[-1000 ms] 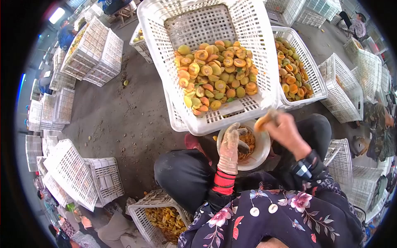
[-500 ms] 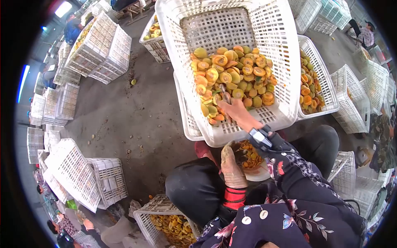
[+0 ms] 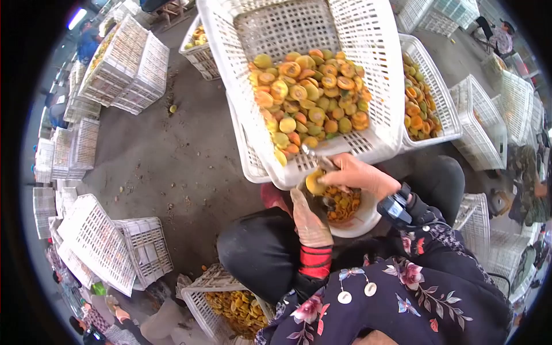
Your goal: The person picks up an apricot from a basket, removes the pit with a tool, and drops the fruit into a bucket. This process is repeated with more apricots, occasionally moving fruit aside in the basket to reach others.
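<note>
Over the bowl's far edge, my right hand [image 3: 363, 175] is closed around a small metal-tipped hand tool [image 3: 326, 163] and an orange-yellow apricot [image 3: 314, 182]. The tool's exact kind does not show. My left hand [image 3: 311, 219], in a pale glove with a red band at the wrist, stays open at the bowl's left side, fingers stretched toward the apricot. The white bowl [image 3: 352, 232] between my knees contains small orange-brown pieces. Just beyond it, a tilted white plastic crate [image 3: 374, 63] holds many apricots [image 3: 316, 103], some of them cut.
Another crate [image 3: 448, 123] of apricots stands at the right. A crate [image 3: 198, 307] of darker orange pieces is beside my left knee. Stacked crates [image 3: 123, 63] line the left side, with more crates [image 3: 483, 129] at the right. People sit farther off around the room.
My right hand has come back from the crate to the bowl, bringing an apricot and the tool. My left hand stays by the bowl. The whole view has shifted slightly.
</note>
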Available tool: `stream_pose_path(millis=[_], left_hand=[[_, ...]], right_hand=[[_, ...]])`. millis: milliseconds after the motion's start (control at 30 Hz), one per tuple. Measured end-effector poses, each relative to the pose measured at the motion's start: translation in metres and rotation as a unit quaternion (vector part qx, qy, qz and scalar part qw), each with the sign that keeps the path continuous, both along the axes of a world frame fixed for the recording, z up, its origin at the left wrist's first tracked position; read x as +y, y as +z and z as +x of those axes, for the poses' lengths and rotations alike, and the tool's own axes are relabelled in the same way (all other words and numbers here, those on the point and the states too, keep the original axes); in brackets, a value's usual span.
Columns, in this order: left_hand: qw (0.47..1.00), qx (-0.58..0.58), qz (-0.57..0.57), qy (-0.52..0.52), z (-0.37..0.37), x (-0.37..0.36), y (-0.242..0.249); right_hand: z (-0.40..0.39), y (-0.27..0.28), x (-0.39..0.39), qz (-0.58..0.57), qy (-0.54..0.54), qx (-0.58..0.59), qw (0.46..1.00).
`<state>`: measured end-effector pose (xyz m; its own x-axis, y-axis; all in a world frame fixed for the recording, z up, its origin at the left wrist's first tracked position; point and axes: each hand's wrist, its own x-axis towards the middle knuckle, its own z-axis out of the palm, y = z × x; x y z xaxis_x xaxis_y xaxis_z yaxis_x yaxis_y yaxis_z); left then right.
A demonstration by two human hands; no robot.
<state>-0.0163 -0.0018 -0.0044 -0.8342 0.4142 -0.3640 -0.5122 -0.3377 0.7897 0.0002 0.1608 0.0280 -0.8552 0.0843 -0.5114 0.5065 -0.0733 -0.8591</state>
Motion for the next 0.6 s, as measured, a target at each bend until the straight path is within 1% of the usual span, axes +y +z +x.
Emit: stream_pose_path(millis=[33, 67, 100, 133, 167, 233, 267, 300, 367, 400, 433, 500, 600], left_hand=[[1.000, -0.003, -0.011, -0.020, -0.001, 0.001, 0.011], [0.994, -0.020, 0.049, -0.091, 0.001, -0.003, 0.002], [0.996, -0.007, -0.010, -0.093, 0.003, 0.000, 0.003], [0.996, -0.002, 0.009, -0.088, 0.005, 0.002, 0.006], [0.996, 0.004, 0.027, -0.081, 0.008, 0.002, 0.011], [0.997, 0.019, 0.008, -0.072, 0.013, 0.002, 0.018], [0.998, 0.034, -0.011, -0.057, 0.015, 0.002, 0.021], [0.998, 0.035, -0.010, -0.060, 0.016, 0.002, 0.021], [0.994, -0.034, 0.065, -0.084, 0.015, 0.003, 0.018], [0.993, -0.009, 0.057, -0.099, 0.015, 0.004, 0.016], [0.993, -0.008, 0.057, -0.102, 0.016, 0.004, 0.017], [0.990, 0.040, 0.016, -0.134, 0.017, 0.005, 0.017], [0.993, 0.023, 0.010, -0.112, 0.021, 0.007, 0.018]], right_hand=[[0.012, 0.005, -0.005, 0.084, 0.052, 0.024, 0.995], [0.026, -0.002, -0.009, 0.163, 0.057, 0.091, 0.981], [0.036, -0.002, -0.015, 0.241, 0.062, 0.158, 0.956], [0.047, 0.001, -0.022, 0.246, 0.012, 0.162, 0.956], [0.059, 0.007, -0.026, 0.247, 0.005, 0.162, 0.956], [0.076, 0.026, -0.034, 0.305, -0.057, 0.143, 0.940], [0.087, 0.027, -0.036, 0.345, -0.039, 0.160, 0.924], [0.095, 0.031, -0.040, 0.346, -0.042, 0.160, 0.924], [0.109, 0.042, -0.048, 0.385, 0.018, 0.079, 0.919], [0.113, 0.038, -0.051, 0.421, 0.025, 0.092, 0.902], [0.116, 0.038, -0.053, 0.421, 0.022, 0.092, 0.902], [0.117, 0.038, -0.055, 0.421, 0.043, 0.051, 0.905], [0.118, 0.034, -0.057, 0.430, 0.041, 0.053, 0.900]])
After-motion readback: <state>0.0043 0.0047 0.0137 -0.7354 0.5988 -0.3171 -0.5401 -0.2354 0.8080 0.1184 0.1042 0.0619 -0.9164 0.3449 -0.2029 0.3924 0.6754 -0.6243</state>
